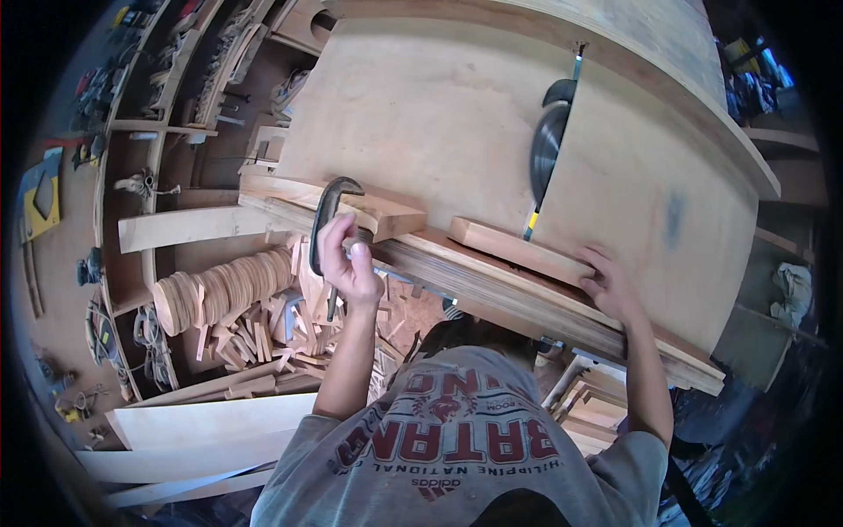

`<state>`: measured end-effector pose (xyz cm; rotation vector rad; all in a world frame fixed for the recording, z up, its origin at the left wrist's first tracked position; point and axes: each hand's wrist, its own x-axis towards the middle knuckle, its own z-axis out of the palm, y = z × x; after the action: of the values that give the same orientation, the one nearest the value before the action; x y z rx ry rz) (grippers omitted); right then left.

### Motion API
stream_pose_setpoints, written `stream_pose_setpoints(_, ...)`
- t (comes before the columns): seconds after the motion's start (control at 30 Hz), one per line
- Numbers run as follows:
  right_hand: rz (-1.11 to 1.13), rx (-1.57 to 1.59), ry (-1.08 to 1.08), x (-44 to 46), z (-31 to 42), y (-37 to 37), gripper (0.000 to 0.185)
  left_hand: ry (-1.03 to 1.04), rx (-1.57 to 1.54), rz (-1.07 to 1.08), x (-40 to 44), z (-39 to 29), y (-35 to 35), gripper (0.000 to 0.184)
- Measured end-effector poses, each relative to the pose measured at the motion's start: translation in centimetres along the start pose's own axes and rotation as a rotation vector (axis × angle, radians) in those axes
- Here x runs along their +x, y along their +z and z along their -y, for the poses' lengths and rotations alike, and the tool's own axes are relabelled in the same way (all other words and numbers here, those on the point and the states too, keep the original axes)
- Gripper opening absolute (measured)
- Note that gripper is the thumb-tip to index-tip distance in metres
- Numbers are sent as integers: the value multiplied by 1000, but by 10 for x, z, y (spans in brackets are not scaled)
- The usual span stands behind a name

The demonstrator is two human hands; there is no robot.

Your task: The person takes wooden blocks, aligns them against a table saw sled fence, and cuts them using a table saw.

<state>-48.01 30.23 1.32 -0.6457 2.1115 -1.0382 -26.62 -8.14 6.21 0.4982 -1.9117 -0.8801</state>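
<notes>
My left hand is closed around a C-clamp at the front left edge of a plywood-topped saw table. The clamp's curved upper end reaches over a wood block lying along that edge, and its screw points down in front. Whether the jaws press on the wood I cannot tell. My right hand rests with bent, parted fingers at the right end of a wooden strip on the tabletop. Beyond the strip, a circular saw blade stands up through a slot.
A long wooden fence crosses the table's far side. To the left stand shelves with tools and wood pieces. Round wooden discs are lined up below, beside a heap of offcuts. Boards lie at lower left.
</notes>
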Motion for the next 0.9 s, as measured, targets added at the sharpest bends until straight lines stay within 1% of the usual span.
stream_pose_setpoints(0.03,9,-3,-5,-1,5,-2,57,-60,0,39,2,-2,2,45)
stream_pose_setpoints(0.07,58,-19,47,-5,12,-7,55,-91,-29,46,-1,6,6,48)
stream_pose_setpoints(0.1,103,-35,100,-6,20,-10,53,-52,-12,86,0,10,8,49)
stream_pose_setpoints(0.13,103,-35,98,-3,16,-8,53,-11,5,127,0,14,10,51)
stream_pose_setpoints(0.23,156,-86,41,8,10,1,51,-3,26,117,-1,15,14,53)
stream_pose_setpoints(0.33,193,-118,67,16,17,6,49,-19,40,81,-4,16,15,54)
stream_pose_setpoints(0.4,168,-174,11,18,17,10,48,-6,53,93,-6,16,14,54)
stream_pose_setpoints(0.57,179,-198,-16,23,23,15,47,20,51,85,-6,13,12,55)
stream_pose_setpoints(0.63,185,-195,-17,24,26,16,46,11,64,127,-5,9,9,53)
stream_pose_setpoints(0.7,182,-217,-35,26,28,18,47,15,57,125,-4,10,9,52)
stream_pose_setpoints(0.83,199,-201,19,27,32,18,47,61,71,127,-5,13,8,50)
stream_pose_setpoints(0.9,197,-285,-58,27,28,19,50,102,94,133,-4,19,7,51)
